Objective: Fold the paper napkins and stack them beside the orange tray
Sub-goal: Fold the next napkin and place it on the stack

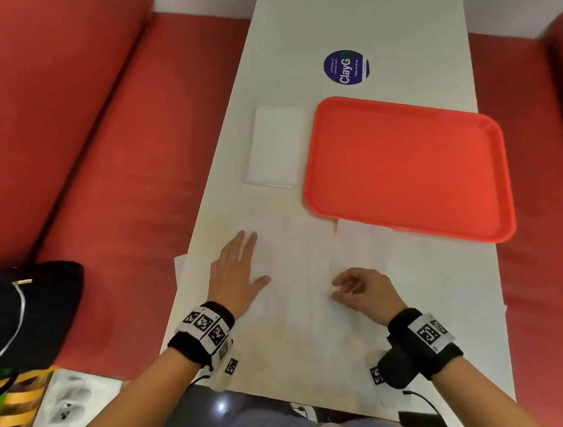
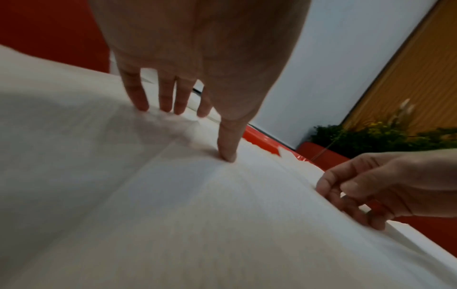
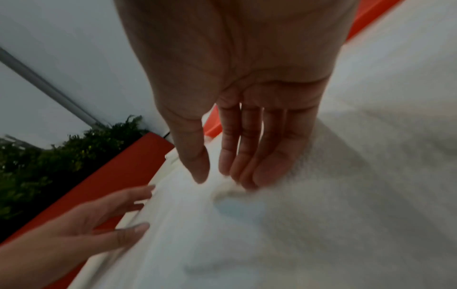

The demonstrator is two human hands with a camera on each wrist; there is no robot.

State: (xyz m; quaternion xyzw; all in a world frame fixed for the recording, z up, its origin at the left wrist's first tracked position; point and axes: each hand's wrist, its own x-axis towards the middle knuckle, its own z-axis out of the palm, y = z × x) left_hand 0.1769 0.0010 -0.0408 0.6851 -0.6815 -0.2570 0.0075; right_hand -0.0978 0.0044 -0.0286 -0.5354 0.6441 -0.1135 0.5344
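Several unfolded white paper napkins (image 1: 296, 256) lie overlapping on the near part of the white table (image 1: 353, 24). My left hand (image 1: 238, 267) presses flat on the left napkin (image 2: 197, 215), fingers straight and thumb spread. My right hand (image 1: 352, 289) has its fingers curled, and its thumb and fingertips pinch a small raised fold of a napkin (image 3: 230, 188). A folded napkin stack (image 1: 274, 147) lies just left of the orange tray (image 1: 408, 167). The tray holds nothing.
Red bench seats (image 1: 140, 165) run along both sides of the table. A black bag (image 1: 6, 307) sits on the left bench. A round blue sticker (image 1: 346, 67) is beyond the tray. One napkin corner (image 1: 179, 265) overhangs the table's left edge.
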